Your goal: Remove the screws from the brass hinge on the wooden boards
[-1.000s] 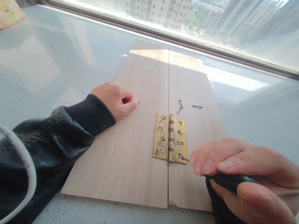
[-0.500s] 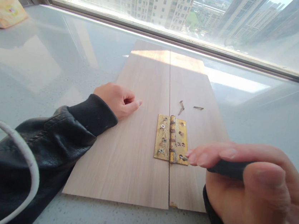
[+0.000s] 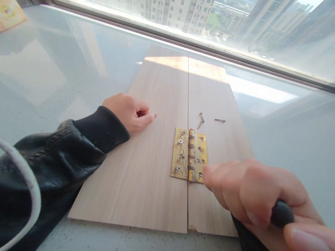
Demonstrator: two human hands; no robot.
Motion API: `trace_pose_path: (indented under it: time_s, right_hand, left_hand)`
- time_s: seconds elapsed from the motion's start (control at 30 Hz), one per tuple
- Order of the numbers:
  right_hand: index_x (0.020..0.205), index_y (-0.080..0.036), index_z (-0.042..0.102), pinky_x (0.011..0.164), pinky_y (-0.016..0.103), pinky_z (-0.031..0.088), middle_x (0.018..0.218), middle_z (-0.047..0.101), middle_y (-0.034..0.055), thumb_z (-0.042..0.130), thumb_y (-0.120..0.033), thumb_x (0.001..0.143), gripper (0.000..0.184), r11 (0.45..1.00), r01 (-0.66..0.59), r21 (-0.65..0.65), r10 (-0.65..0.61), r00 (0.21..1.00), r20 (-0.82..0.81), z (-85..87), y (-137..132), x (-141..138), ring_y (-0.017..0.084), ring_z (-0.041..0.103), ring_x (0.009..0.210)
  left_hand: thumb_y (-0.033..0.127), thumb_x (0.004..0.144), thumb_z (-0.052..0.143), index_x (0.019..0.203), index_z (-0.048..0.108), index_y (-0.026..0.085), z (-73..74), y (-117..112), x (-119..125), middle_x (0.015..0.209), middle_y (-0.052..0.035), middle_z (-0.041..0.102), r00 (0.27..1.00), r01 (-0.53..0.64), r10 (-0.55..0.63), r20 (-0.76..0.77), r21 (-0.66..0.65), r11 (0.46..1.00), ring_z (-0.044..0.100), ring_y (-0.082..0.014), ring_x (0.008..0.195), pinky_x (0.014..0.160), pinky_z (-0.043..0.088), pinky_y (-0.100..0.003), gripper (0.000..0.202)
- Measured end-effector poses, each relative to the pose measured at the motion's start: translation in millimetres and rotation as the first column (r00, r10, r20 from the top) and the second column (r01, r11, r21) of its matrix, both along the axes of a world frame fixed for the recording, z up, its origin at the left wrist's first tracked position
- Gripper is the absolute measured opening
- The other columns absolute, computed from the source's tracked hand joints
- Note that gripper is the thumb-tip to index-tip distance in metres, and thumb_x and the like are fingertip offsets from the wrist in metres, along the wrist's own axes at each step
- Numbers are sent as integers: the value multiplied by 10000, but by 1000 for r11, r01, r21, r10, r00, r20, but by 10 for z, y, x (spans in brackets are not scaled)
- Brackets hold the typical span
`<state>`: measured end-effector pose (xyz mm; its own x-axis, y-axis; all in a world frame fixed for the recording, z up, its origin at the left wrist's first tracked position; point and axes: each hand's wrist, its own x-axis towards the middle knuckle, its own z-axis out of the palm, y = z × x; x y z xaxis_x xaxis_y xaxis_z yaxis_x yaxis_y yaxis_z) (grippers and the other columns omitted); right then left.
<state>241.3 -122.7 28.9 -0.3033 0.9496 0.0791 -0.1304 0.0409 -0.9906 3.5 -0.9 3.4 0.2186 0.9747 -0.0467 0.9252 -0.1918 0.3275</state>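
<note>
A worn brass hinge (image 3: 191, 155) lies over the seam between two pale wood boards, the left board (image 3: 135, 194) and the right board (image 3: 208, 215). Crosshead screws sit in its left leaf; holes show in the right leaf. My right hand (image 3: 256, 192) is wrapped round a screwdriver (image 3: 283, 214), whose black handle end shows. Its shaft and tip are mostly hidden by the fingers, beside the hinge's lower right corner. Curled in a loose fist, my left hand (image 3: 131, 113) rests on the left board with nothing visible in it.
Loose screws (image 3: 201, 121) and another fastener (image 3: 219, 120) lie on the right board above the hinge. A white cable (image 3: 32, 182) loops at the lower left. At the far left is a yellowish package (image 3: 3, 12) on the speckled sill (image 3: 141, 247), below a window.
My right hand has turned over around the screwdriver, so its knuckles now face up and the handle end points towards me. My left hand stays on the board.
</note>
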Motion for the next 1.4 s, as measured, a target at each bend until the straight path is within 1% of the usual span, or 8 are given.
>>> trace_pose_path:
  time_s: [0.2, 0.33, 0.5, 0.63, 0.83, 1.03, 1.2, 1.4]
  right_hand:
    - [782, -248, 680, 710, 405, 449, 793, 573, 21, 640, -367, 820, 131, 974, 59, 219, -65, 998, 17, -52, 77, -7, 181, 544, 720]
    - [978, -242, 710, 718, 401, 456, 721, 585, 20, 526, -286, 886, 210, 955, 148, 258, -156, 988, 13, -67, 39, -135, 171, 554, 701]
    - [580, -187, 519, 477, 320, 380, 501, 412, -18, 518, -382, 906, 379, 929, 320, 185, -324, 946, -8, -11, -84, -273, 125, 425, 471]
    - [512, -182, 423, 498, 335, 382, 471, 354, -25, 524, -495, 887, 499, 966, 151, 208, -162, 986, 37, -55, -131, -174, 115, 395, 455]
    - [793, -219, 537, 525, 332, 395, 620, 489, -22, 614, -392, 855, 199, 993, -25, 118, 17, 998, 64, -65, -22, 14, 142, 468, 545]
    - [904, -210, 675, 724, 330, 469, 885, 589, 36, 704, -311, 793, 153, 829, 2, 560, -222, 919, 325, 53, 158, 55, 173, 583, 868]
    - [913, -227, 672, 551, 301, 455, 806, 650, 18, 753, -287, 747, 195, 771, 156, 617, -430, 843, 324, 73, 165, 124, 135, 607, 713]
    - [875, -243, 697, 560, 325, 475, 826, 678, 13, 824, -269, 655, 255, 734, 197, 650, -493, 813, 309, 44, 147, 119, 150, 624, 723]
  left_hand:
    - [479, 793, 452, 552, 461, 186, -5, 5, -2, 543, 0, 440, 1000, -5, 5, -3, 3, 1000, 366, -120, 568, 579, 260, -279, 379]
    - [480, 792, 451, 546, 442, 187, -6, -1, -3, 541, 4, 427, 1000, 1, -1, 11, 0, 1000, 364, -120, 567, 582, 263, -286, 383]
    - [469, 786, 456, 541, 442, 189, -7, 3, -3, 542, 2, 434, 1000, 4, -4, 21, 2, 1000, 367, -124, 569, 587, 268, -293, 372]
    - [466, 787, 460, 539, 447, 187, -15, 12, 0, 533, 5, 421, 1000, 2, -2, 31, 8, 1000, 359, -120, 558, 581, 259, -296, 374]
    - [478, 780, 465, 535, 445, 185, -33, 17, -17, 520, 12, 403, 999, 4, -4, 39, 17, 1000, 352, -114, 547, 576, 249, -291, 383]
    - [471, 774, 474, 538, 463, 181, -51, 24, -25, 516, 12, 414, 999, -4, 3, 38, 30, 1000, 357, -112, 545, 575, 245, -285, 374]
    - [469, 772, 478, 539, 478, 181, -59, 24, -13, 514, 9, 427, 999, -12, 11, 43, 38, 999, 368, -113, 544, 573, 243, -284, 370]
    - [461, 767, 484, 526, 475, 179, -72, 22, -17, 501, 10, 420, 999, -13, 11, 53, 50, 999, 363, -110, 532, 567, 241, -284, 371]
